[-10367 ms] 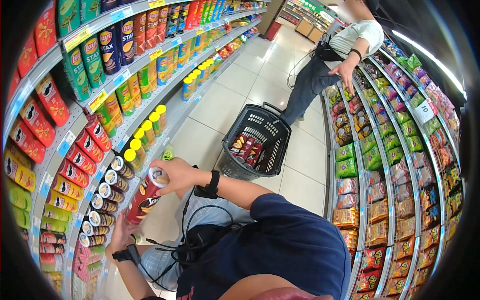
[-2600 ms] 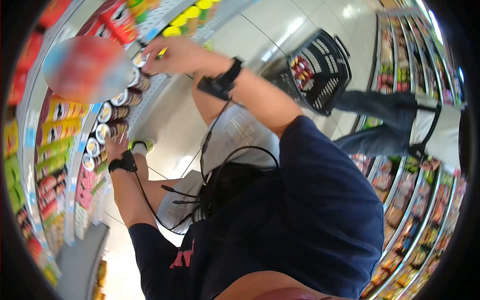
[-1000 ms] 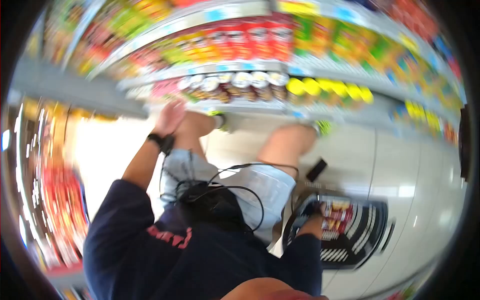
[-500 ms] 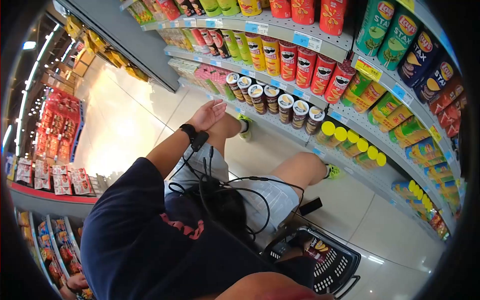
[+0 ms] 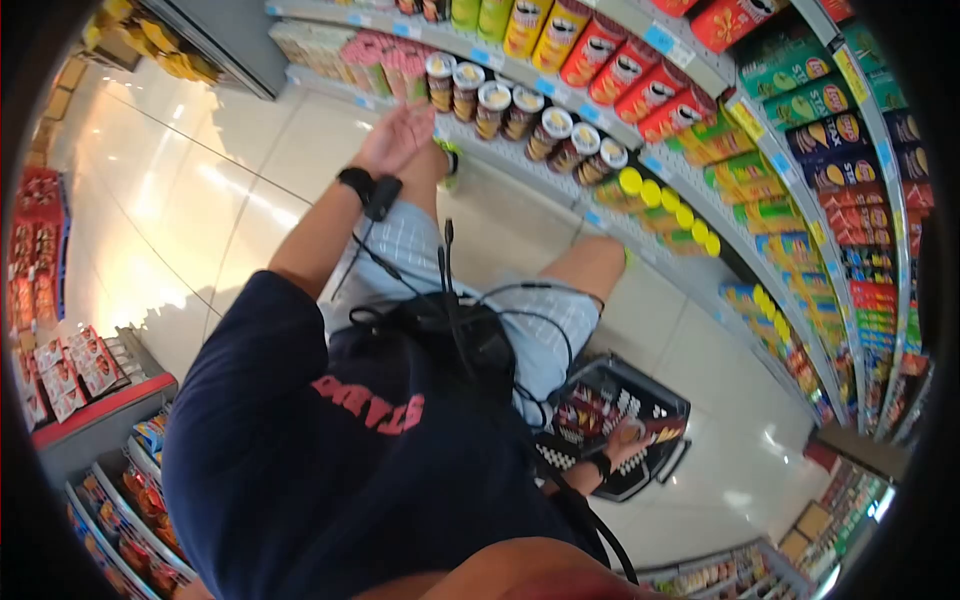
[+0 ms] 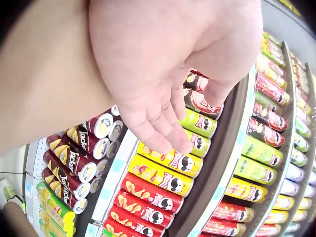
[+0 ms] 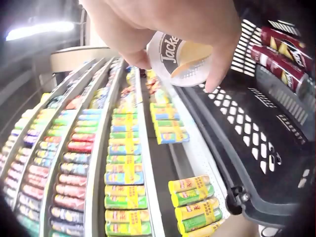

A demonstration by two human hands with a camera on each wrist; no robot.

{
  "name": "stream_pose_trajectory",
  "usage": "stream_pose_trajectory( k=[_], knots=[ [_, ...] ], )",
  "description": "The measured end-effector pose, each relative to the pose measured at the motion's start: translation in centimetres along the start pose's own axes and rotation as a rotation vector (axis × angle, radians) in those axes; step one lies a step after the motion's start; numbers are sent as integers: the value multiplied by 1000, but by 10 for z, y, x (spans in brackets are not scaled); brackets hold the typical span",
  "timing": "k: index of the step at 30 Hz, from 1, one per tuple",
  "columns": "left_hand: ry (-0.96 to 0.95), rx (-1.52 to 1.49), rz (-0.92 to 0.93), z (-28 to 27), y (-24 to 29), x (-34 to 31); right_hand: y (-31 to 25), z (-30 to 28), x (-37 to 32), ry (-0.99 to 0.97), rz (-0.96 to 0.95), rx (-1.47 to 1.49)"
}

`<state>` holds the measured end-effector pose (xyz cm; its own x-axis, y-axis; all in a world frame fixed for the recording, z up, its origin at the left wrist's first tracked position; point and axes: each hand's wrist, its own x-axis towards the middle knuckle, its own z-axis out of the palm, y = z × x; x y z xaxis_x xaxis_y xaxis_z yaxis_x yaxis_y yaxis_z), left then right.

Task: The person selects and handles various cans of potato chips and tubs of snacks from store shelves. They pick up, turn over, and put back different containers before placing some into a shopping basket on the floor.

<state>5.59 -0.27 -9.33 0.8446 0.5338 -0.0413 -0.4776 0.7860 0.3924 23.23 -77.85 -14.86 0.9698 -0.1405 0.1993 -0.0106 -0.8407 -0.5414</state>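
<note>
My right hand (image 5: 622,452) grips a dark red potato chip can (image 5: 664,431) at the far side of the black shopping basket (image 5: 655,380). In the right wrist view, the can's round lid (image 7: 174,59), with a chip picture, shows between thumb and fingers. More dark red chip cans (image 7: 279,66) lie inside the basket. My left hand (image 5: 397,142) is held palm up above my knee with nothing in it, its fingers relaxed. Beyond that hand, on the bottom shelf, stands a row of white-lidded dark chip cans (image 5: 490,108).
Red chip cans (image 5: 620,75) fill the shelf above, and yellow-capped cans (image 5: 670,210) stand farther along the bottom one. Cables (image 5: 450,290) hang over my lap. A low display with white and red packs (image 5: 75,370) stands at the left.
Earlier both hands were at the lower shelf with a dark red chip can. The right hand then went to the basket, where it now shows gripping a can. The left hand stays near my knee.
</note>
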Motion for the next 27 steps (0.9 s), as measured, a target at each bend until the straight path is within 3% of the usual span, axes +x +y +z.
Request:
stream_pose_trajectory(
  k=[1, 3, 6, 9, 11, 14, 15, 17, 18, 19, 21, 23, 25, 27],
  knots=[
    [-51, 0, 0, -6, 3, 2, -46, -20, 2, 4, -96, -76],
    [-21, -49, -3, -5, 8, 3, -56, -34, 30, 198, 560, 1104],
    [-45, -68, 34, -10, 11, 1, -190, -74, 32, 290, 293, 906],
    [-21, -55, 59, -8, 13, -4, -263, -91, 57, 268, -38, 773],
    [-9, -58, 92, -9, 10, -9, -316, -93, 77, 104, -355, 619],
    [132, 146, 2, 1, 18, -18, -424, -76, 86, -207, -557, 632],
    [131, 154, 51, 22, 27, -28, -454, -61, 92, -326, -583, 632],
    [162, 501, -18, 63, 45, -51, -517, -22, 99, -505, -778, 654],
    [53, 549, 7, 63, 52, -52, -543, 3, 108, -565, -935, 624],
    [60, 540, -2, 68, 54, -56, -580, 9, 90, -648, -932, 662],
    [78, 954, 93, 99, 71, -62, -627, 40, 85, -766, -953, 657],
    [59, 1030, 109, 118, 73, -70, -669, 50, 60, -787, -1031, 655],
    [104, 1203, 161, 135, 75, -77, -695, 55, 41, -928, -944, 762],
    [75, 1187, 229, 134, 74, -75, -711, 68, 34, -934, -1034, 850]
  ],
)
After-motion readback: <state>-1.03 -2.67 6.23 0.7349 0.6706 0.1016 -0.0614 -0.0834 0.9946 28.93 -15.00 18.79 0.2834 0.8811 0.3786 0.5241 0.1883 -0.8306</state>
